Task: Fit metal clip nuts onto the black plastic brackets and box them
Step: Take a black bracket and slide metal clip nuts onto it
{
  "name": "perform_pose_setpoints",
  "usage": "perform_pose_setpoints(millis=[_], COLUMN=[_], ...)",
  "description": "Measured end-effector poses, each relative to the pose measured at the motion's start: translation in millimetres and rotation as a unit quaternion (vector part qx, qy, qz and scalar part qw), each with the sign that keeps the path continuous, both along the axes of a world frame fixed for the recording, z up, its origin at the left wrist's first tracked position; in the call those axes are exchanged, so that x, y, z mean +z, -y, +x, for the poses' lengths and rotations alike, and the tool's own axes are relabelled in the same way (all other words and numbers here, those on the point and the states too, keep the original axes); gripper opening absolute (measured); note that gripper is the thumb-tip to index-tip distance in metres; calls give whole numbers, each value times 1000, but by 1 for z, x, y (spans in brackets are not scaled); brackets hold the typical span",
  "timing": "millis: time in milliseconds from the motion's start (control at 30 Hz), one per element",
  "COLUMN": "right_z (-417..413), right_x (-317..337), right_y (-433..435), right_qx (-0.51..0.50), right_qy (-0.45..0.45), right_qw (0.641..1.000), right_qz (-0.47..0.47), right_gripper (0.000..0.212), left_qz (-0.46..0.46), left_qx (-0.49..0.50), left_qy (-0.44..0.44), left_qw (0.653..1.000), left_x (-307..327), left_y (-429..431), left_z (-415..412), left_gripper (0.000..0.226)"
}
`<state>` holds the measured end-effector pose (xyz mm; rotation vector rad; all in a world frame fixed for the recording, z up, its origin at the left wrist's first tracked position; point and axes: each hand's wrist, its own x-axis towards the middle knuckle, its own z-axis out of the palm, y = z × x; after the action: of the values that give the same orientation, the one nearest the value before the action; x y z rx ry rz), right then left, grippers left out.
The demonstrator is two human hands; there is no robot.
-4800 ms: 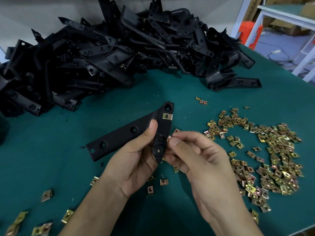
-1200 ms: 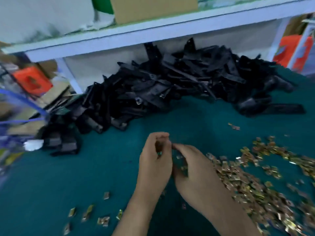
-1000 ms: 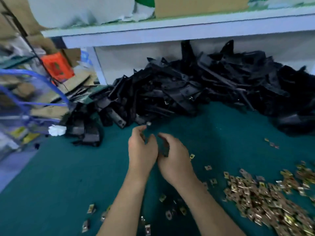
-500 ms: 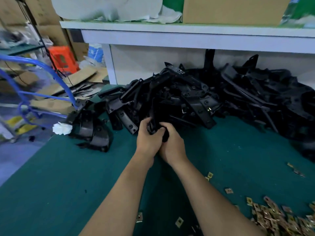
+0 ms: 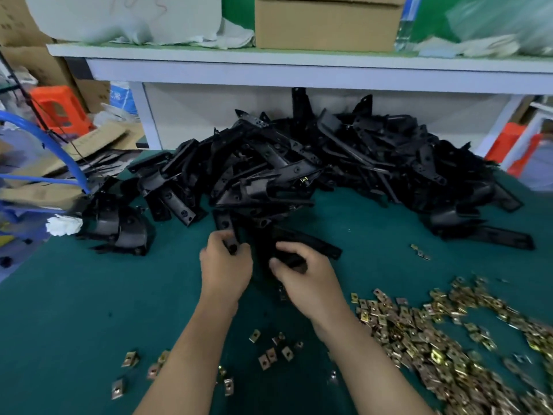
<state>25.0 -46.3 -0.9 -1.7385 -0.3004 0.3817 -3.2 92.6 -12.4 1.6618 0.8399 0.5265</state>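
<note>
Fresh bracket pulled from the pile
Left hand [image 5: 226, 269] and right hand [image 5: 305, 283], empty 1 second ago, now both grip a black bracket [image 5: 311, 245] just before the pile [image 5: 299, 163]; clip nuts [image 5: 434, 339] wait right of the right hand.

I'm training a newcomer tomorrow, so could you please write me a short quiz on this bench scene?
1. True or false: the big heap of clip nuts lies on the right hand's side.
2. What does the left hand grip? A) black bracket B) screwdriver C) tape roll
3. Fill in: the bracket pile sits below a white ____.
Key: 1 true; 2 A; 3 shelf.
</note>
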Motion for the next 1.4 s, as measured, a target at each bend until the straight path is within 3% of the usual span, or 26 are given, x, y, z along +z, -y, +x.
perform_pose_setpoints(millis=[133,200,267,333,367,433,500,567,700,867,1067,1133,1233,1333,1400], right_z=[-18,-27,-34,-39,-40,-42,-43,-44,-43,-45,-46,-47,-46,-43,-40], right_x=[16,18,19,20,21,22,20,18,15,10,2,0,-1,-1,0], right_y=[29,38,45,50,52,56,58,58,52,45,38,37,37,37,36], right_qx=[-79,-122,-150,-160,-151,-125,-107,-92,-100,-117,-128,-119,-116,-121,-123], right_qy=[-45,0,17,-51,-104,-209,-272,-283,-234,-77,12,35,52,35,-28], right_qw=[992,987,980,964,949,906,871,864,896,971,984,988,989,988,985], right_qz=[91,103,131,209,257,345,395,406,363,195,122,95,74,84,119], right_gripper=[18,19,19,19,20,21,24,27,28,35,39,43,49,46,35], left_qz=[142,126,-39,-259,-330,-373,-355,-320,-207,66,26,-36,-196,-359,-439], left_qx=[36,27,-9,-62,-93,-143,-126,-75,5,-5,-82,-98,-120,-140,-165], left_qy=[44,83,76,84,93,114,131,139,157,79,181,202,243,281,300], left_qw=[988,988,996,960,935,910,917,934,966,995,980,974,942,879,830], left_x=[9,16,23,30,32,35,36,33,28,29,48,51,57,62,64], left_y=[28,46,64,76,78,81,79,77,72,58,48,46,46,49,50], left_z=[-14,-19,-22,-22,-22,-22,-19,-14,-6,3,19,24,30,34,34], left_gripper=[42,39,36,41,42,44,43,41,25,20,12,11,7,3,2])
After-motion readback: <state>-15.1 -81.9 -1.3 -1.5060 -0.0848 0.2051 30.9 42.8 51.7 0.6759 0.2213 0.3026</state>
